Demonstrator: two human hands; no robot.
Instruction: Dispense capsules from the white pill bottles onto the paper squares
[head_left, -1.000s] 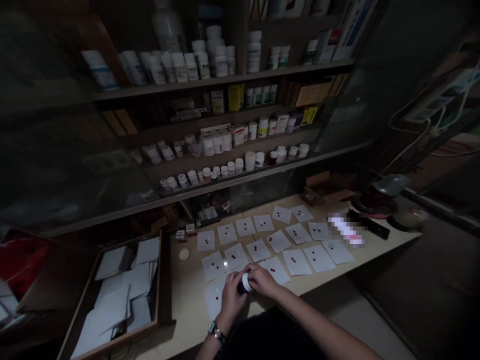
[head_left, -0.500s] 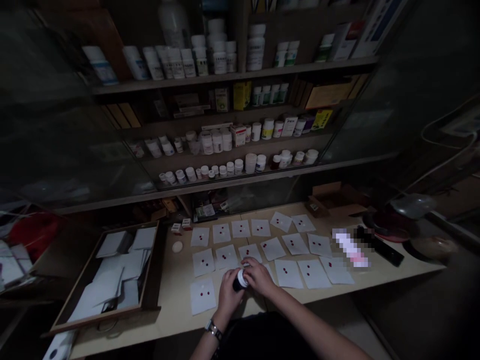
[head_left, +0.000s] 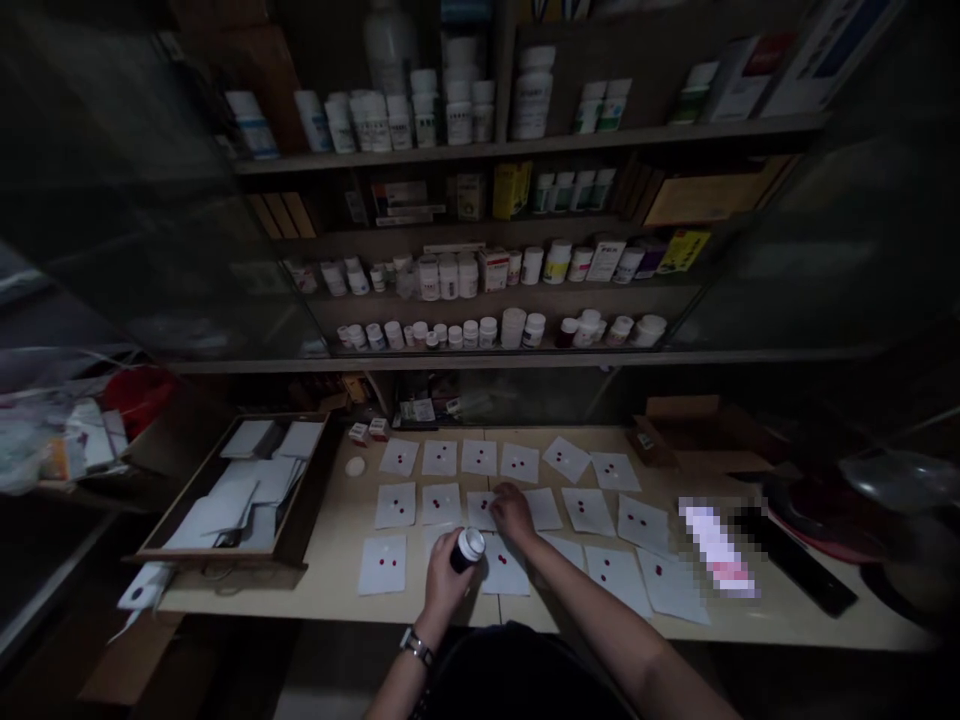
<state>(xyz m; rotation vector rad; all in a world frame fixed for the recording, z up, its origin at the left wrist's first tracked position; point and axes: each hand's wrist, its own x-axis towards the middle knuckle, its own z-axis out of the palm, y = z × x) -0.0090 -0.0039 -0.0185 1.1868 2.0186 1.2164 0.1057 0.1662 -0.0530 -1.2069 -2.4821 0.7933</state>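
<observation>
My left hand (head_left: 444,578) is wrapped round a small dark pill bottle (head_left: 469,546) with a white top, tilted toward me over the table. Fingers bent downward, my right hand (head_left: 513,516) is over a white paper square (head_left: 476,510) in the middle row; whatever its fingertips may hold is too small to make out. Most of the paper squares carry red pills (head_left: 502,559), usually in pairs, and some show a small pale speck too. Part of the nearest row is hidden behind my hands and right forearm. A round white cap (head_left: 355,467) lies at the left.
On the left, an open drawer (head_left: 300,540) holds stacked white papers. Shelves (head_left: 480,360) of medicine bottles and boxes rise behind the table. Two small boxes (head_left: 369,431) stand at the back left. To the right are a cardboard box (head_left: 697,410) and a dark long object (head_left: 806,570).
My right hand has moved from the bottle's top out to a middle-row paper. My left hand still holds the bottle, its white top now uncovered. The view has shifted.
</observation>
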